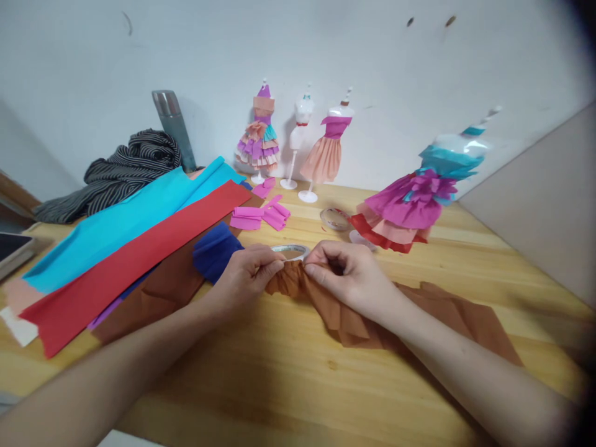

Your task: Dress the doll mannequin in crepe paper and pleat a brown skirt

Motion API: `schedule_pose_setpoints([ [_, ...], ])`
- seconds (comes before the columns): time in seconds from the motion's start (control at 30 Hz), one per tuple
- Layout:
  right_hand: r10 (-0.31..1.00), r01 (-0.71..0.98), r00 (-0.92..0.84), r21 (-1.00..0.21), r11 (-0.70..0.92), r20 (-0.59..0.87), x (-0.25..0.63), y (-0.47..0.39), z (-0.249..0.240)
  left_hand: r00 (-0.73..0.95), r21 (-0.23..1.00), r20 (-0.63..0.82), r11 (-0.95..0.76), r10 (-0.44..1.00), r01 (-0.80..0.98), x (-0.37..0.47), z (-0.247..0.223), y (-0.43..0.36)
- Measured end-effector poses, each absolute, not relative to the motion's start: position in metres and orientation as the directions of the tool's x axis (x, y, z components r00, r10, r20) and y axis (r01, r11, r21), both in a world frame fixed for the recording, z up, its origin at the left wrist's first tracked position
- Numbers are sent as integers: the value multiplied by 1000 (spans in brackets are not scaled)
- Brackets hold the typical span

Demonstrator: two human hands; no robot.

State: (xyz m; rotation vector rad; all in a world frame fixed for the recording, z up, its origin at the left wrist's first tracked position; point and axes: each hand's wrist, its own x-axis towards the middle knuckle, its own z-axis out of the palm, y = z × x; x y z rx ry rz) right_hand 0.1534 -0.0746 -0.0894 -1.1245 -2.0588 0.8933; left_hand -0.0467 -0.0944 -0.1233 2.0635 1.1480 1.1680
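Between both hands a strip of brown crepe paper (342, 316) is bunched into small pleats along its top edge. My left hand (246, 273) pinches the gathered end with thumb and forefinger. Thumb and fingers of my right hand (351, 273) are closed on the same edge, a short way to the right. From there the loose length of the strip runs under my right forearm to the right. A roll of tape (280, 248) lies just behind the pinched edge, partly hidden by the fingers. Next to my left hand is a blue crumpled piece of crepe paper (215, 249).
Turquoise (116, 214) and red crepe sheets (139, 267) are layered at left, near a striped cloth (135, 161) and a flask (174, 127). Pink pieces (246, 217) and another ring-shaped roll (335, 218) lie behind. Several small dress forms, including a turquoise-and-magenta one (410, 202), stand at the back.
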Motion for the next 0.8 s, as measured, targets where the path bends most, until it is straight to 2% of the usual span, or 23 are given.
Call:
schedule_pose_setpoints([
  [0.3,873,365,-448,-851,378,195,152,-75,-88,285,713,446,-530,848,459,-47,-122,-96],
  [0.53,882,501,-426,-759,415,201,154,-80,-79,287,722,437,-523,852,452,-46,-119,-97],
  [0.67,864,450,-480,-803,392,152,155,-80,-78,307,711,446,-541,841,449,-47,-121,-96],
  [0.8,876,476,-456,-789,388,156,155,-80,-79,306,703,455,-548,836,453,-47,-121,-96],
])
